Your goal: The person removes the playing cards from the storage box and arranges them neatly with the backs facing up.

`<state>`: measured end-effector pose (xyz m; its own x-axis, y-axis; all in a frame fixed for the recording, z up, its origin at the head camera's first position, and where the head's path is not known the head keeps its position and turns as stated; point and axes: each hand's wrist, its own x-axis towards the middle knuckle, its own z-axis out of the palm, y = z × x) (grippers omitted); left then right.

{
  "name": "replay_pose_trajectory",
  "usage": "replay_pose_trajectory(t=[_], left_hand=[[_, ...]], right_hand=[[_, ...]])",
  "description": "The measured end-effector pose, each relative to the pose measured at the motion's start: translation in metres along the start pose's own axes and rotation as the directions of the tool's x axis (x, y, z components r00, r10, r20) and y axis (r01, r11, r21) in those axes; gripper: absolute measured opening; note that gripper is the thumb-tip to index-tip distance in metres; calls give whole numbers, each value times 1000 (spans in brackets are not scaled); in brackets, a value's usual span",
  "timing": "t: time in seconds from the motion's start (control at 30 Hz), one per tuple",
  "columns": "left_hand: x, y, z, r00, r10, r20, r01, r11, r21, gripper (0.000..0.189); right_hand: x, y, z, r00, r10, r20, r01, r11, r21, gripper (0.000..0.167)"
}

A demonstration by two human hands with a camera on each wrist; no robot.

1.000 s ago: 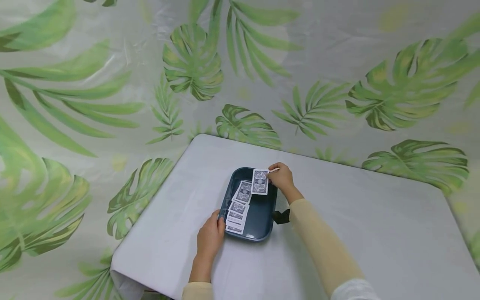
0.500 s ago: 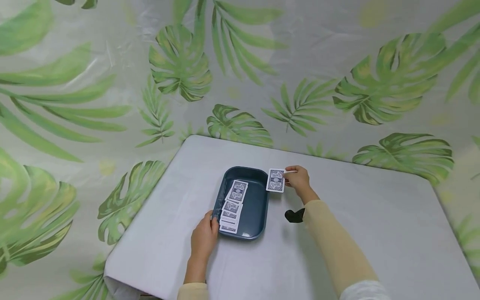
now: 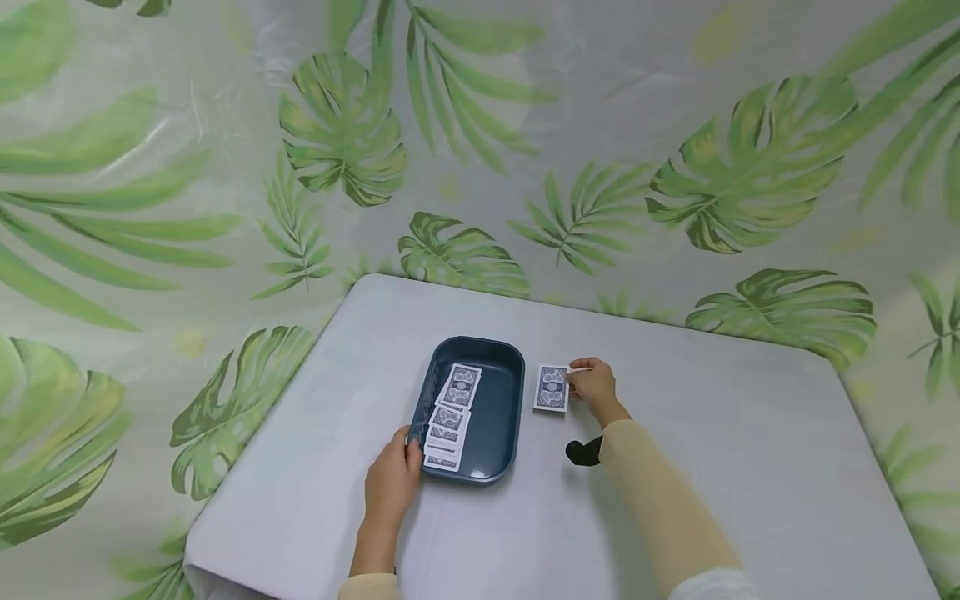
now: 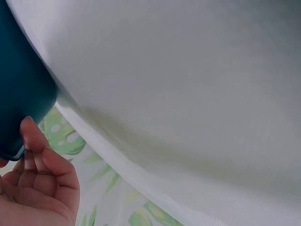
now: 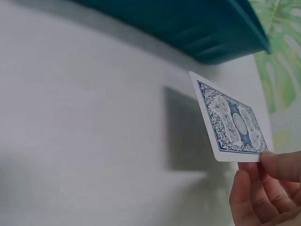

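A dark blue-green tray (image 3: 501, 400) lies on the table. My left hand (image 3: 393, 477) grips its left rim near the front corner; in the left wrist view, curled fingers (image 4: 34, 136) are against the tray's edge. Along the tray's left side, overlapping playing cards (image 3: 450, 433) lie with patterned backs up. Right of the tray, my right hand (image 3: 594, 388) pinches a playing card (image 3: 552, 389) by its right edge, blue-patterned back up. In the right wrist view this card (image 5: 235, 125) is tilted and held above the tabletop, casting a shadow. Its face is hidden.
A white cloth covers the table (image 3: 712, 433). Behind it hangs a pale backdrop (image 3: 600, 108) printed with green leaves. A small black object (image 3: 583, 452) shows beside my right sleeve. The table's left edge runs near my left forearm.
My right hand has carried the card out from over the tray to its right side, then brought it nearer the front. My left hand still holds the tray. The view has shifted slightly.
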<state>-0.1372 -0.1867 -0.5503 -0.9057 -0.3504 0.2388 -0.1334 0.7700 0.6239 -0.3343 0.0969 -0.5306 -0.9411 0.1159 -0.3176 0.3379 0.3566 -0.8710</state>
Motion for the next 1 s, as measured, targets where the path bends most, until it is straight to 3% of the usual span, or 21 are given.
replay_pose_trajectory(t=[0.23, 0.5, 1.0], left_hand=[[1, -4, -2, 1000, 17, 18, -17, 1000, 11, 31], [0, -5, 0, 1000, 28, -6, -27, 1000, 9, 29], [1, -8, 2, 999, 39, -7, -38, 999, 4, 29]], right_hand=[[-2, 17, 10, 999, 22, -26, -23, 998, -63, 24], [-2, 18, 10, 1000, 11, -12, -12, 997, -80, 24], [-6, 18, 1, 995, -90, -31, 81, 971, -224, 25]])
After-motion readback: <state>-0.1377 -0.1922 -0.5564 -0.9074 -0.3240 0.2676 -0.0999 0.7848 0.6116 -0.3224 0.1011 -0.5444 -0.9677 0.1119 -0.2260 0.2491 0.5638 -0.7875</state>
